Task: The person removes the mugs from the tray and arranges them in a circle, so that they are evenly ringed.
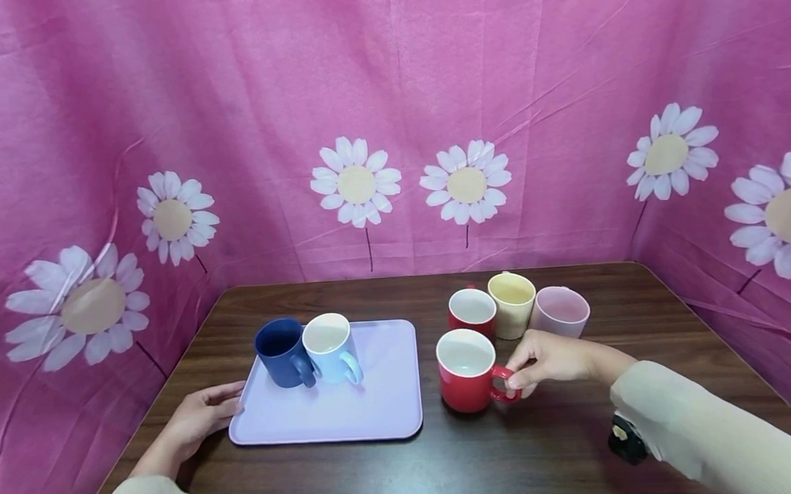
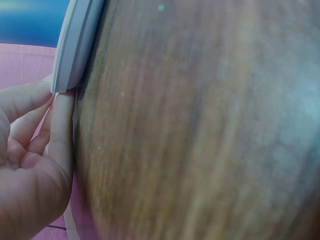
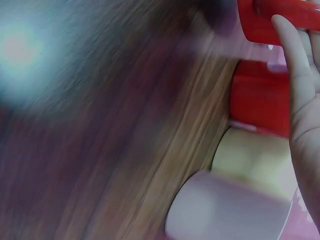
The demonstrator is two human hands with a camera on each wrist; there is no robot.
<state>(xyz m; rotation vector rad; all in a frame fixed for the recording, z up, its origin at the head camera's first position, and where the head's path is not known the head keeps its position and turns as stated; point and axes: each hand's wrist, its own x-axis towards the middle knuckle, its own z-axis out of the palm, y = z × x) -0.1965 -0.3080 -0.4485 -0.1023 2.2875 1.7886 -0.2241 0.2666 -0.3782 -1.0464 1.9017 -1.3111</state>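
A red mug (image 1: 465, 380) with a white inside is upright right of the lilac tray (image 1: 383, 413). My right hand (image 1: 546, 360) pinches its handle between thumb and fingers; in the right wrist view the thumb (image 3: 292, 50) lies along the red handle. At the tray's left edge, my left hand (image 1: 204, 417) holds the rim, with the rim between thumb and fingers in the left wrist view. On the tray a navy mug (image 1: 277, 363) and a light blue mug (image 1: 337, 364) stand side by side, handles toward the front right.
Behind the held mug stand a second red mug (image 1: 468, 321), a cream-yellow mug (image 1: 512, 312) and a pink mug (image 1: 560, 310), close together. The dark wooden table (image 1: 352, 477) ends at a pink cloth (image 1: 265, 135) with daisies on the back and sides.
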